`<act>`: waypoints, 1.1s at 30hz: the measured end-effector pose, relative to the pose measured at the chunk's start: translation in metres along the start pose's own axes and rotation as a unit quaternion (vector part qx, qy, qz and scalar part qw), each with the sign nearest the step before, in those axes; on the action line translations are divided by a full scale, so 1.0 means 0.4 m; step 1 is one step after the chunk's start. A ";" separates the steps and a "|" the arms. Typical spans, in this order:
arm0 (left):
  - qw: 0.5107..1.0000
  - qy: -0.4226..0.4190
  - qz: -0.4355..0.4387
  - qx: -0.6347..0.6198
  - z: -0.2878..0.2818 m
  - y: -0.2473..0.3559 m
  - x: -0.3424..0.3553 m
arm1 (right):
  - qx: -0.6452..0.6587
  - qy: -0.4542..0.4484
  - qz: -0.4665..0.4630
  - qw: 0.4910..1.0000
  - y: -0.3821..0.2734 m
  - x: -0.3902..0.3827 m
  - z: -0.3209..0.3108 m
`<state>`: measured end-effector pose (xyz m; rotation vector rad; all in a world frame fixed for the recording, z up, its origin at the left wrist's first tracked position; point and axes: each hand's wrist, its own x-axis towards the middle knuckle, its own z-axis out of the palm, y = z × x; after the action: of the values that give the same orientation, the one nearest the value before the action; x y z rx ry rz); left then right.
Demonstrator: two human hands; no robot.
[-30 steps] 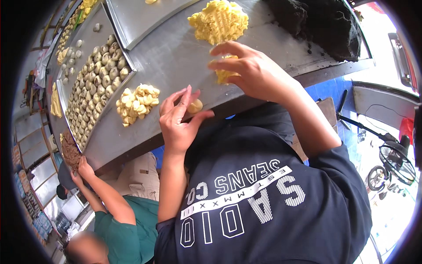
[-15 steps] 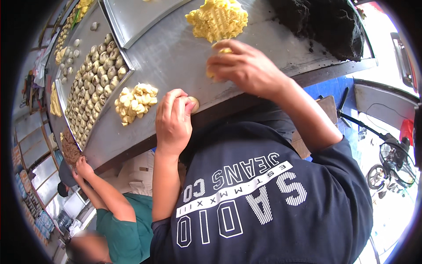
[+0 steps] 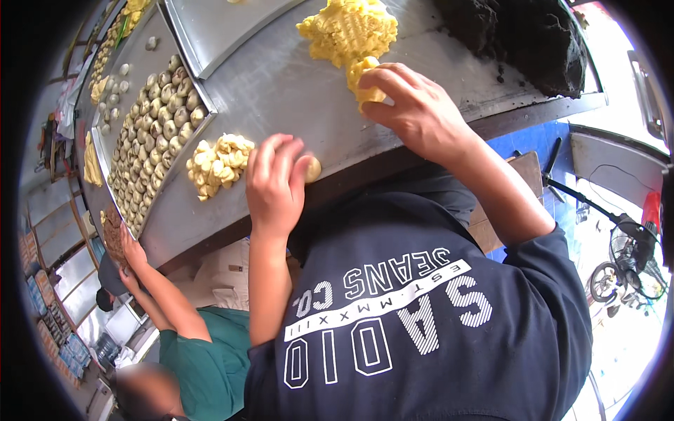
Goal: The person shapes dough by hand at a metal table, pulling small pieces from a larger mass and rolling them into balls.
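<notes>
My right hand (image 3: pixel 425 112) is at the table's near edge side, its thumb and fingers closed on a lump of soft yellow dough (image 3: pixel 363 64). That lump touches the large crumbly mound of yellow dough (image 3: pixel 347 29) behind it. My left hand (image 3: pixel 275 189) hovers over the table edge with its fingers apart and slightly blurred. Just beside its thumb sits a small pale round dough ball (image 3: pixel 314 170). On the left hand's other side lies a heap of small yellow dough pieces (image 3: pixel 219 165).
A metal tray (image 3: pixel 203 125) at left holds rows of round filled balls. Another metal tray (image 3: pixel 193 59) lies at the back. A large dark mass (image 3: pixel 519 42) rests at the right end. A co-worker's hands (image 3: pixel 131 252) are at a brown mass (image 3: pixel 112 231).
My right hand has come to the yellow dough and closed on a lump by the mound. My left fingers have lifted and spread off the dough ball. The co-worker's hands have shifted.
</notes>
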<state>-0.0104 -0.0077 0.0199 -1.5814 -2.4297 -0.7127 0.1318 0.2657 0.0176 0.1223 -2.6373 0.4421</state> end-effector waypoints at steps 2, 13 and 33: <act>0.989 -0.036 -0.050 -0.132 -0.020 -0.010 -0.048 | -0.007 0.001 0.011 1.000 0.012 0.000 -0.012; 0.983 0.029 -0.151 -0.097 0.034 0.035 -0.050 | 0.046 -0.097 0.028 0.994 -0.044 0.038 -0.041; 0.988 -0.135 -0.018 0.069 -0.163 -0.228 0.014 | 0.035 0.010 0.104 0.994 -0.023 -0.042 0.003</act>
<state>-0.1024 -0.0639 0.0513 -1.6773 -2.6335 -0.3431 0.1475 0.2568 0.0115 -0.1348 -2.6267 0.6018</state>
